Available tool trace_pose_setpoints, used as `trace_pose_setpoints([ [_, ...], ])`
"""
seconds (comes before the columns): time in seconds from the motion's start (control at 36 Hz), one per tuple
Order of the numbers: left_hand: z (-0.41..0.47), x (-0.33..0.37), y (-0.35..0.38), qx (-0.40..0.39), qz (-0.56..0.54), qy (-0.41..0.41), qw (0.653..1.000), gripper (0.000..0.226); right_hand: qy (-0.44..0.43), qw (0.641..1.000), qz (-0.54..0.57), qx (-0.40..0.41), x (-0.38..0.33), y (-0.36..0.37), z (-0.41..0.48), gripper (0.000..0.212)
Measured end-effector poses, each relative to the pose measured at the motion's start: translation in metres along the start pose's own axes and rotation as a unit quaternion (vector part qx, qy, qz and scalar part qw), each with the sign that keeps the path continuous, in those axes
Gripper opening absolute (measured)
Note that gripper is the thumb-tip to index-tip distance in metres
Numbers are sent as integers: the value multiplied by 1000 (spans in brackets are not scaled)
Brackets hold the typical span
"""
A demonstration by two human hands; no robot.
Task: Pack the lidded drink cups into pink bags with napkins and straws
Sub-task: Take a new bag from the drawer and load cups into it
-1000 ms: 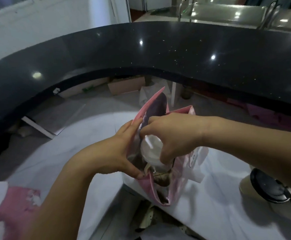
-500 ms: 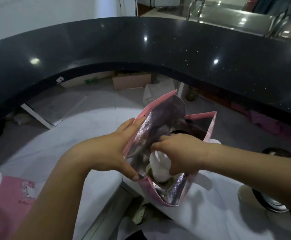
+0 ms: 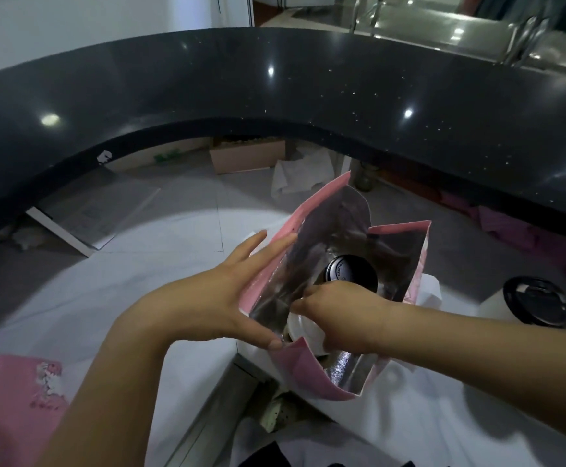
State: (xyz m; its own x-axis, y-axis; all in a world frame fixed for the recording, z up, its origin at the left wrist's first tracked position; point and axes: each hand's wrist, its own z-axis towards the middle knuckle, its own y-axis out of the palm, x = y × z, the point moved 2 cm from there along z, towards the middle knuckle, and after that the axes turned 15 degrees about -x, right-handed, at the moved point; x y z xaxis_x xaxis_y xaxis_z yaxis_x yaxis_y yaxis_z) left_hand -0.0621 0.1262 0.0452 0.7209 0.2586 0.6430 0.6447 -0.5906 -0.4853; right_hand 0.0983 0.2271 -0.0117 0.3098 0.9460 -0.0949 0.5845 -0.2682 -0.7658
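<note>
Head view. The step in hand appears to be seating a white object (image 3: pixel 303 332) in the pink bag (image 3: pixel 308 375), beside the black-lidded cup (image 3: pixel 350 273) that already stands inside.

To do this well, the mouth of the bag should be held wide so that the foil lining does not fold over the incoming piece. The object should go down straight, clear of the cup lid, so that the cup is neither tipped nor its lid knocked loose. The bag stands close to the table edge, so downward pressure is best kept light and central.

The left hand (image 3: pixel 207 305), left of centre, lies flat against the outer left wall of the bag, fingers straight and thumb at the near corner, spreading the opening. The right hand (image 3: pixel 338 318), entering from the right of the frame, reaches into the mouth with its fingers curled round the white object. Whether that object is a cup or napkins cannot be told.

The bag sits just right of centre on the white-covered table (image 3: pixel 140 264). It is pink outside and lined with crinkled silver foil; its far wall stands tall and its near rim sags outward. The lid of the cup inside is round, glossy and black, with raised lettering.

More black-lidded cups (image 3: pixel 532 299) wait at the right edge. Another pink bag (image 3: pixel 15 406) lies flat at the lower left. A dark curved counter (image 3: pixel 274 96) spans the upper frame.
</note>
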Motion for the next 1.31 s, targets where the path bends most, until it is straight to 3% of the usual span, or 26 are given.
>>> trace_pose_setpoints([
  [0.14, 2, 5, 2, 8, 13, 10, 1000, 112, -2, 1000, 9, -9, -1, -1, 3, 49],
  [0.39, 4, 8, 3, 5, 43, 8, 999, 100, -3, 999, 34, -23, 9, -2, -3, 83],
  [0.56, 7, 8, -2, 24, 23, 37, 999, 99, 0, 972, 211, 107, 22, -41, -59, 52],
  [0.69, 10, 10, -6, 38, 12, 46, 998, 100, 107, 916, 277, 271, 35, -34, -104, 53],
  [0.86, 12, 17, -14, 14, 106, -41, 993, 112, 232, 791, 378, 420, 19, 19, -136, 64],
  [0.94, 12, 29, -19, 71, 187, -58, 978, 114, 291, 739, 421, 438, 7, 51, -144, 72],
  [1.06, 22, 55, -24, 148, 242, 25, 959, 106, 360, 705, 447, 417, -11, 95, -155, 74],
  [1.19, 46, 103, 0, 152, 227, 177, 946, 99, 439, 674, 460, 376, -31, 139, -181, 73],
  [1.31, 60, 136, 49, 81, 230, 256, 936, 95, 510, 632, 450, 372, -40, 166, -200, 66],
])
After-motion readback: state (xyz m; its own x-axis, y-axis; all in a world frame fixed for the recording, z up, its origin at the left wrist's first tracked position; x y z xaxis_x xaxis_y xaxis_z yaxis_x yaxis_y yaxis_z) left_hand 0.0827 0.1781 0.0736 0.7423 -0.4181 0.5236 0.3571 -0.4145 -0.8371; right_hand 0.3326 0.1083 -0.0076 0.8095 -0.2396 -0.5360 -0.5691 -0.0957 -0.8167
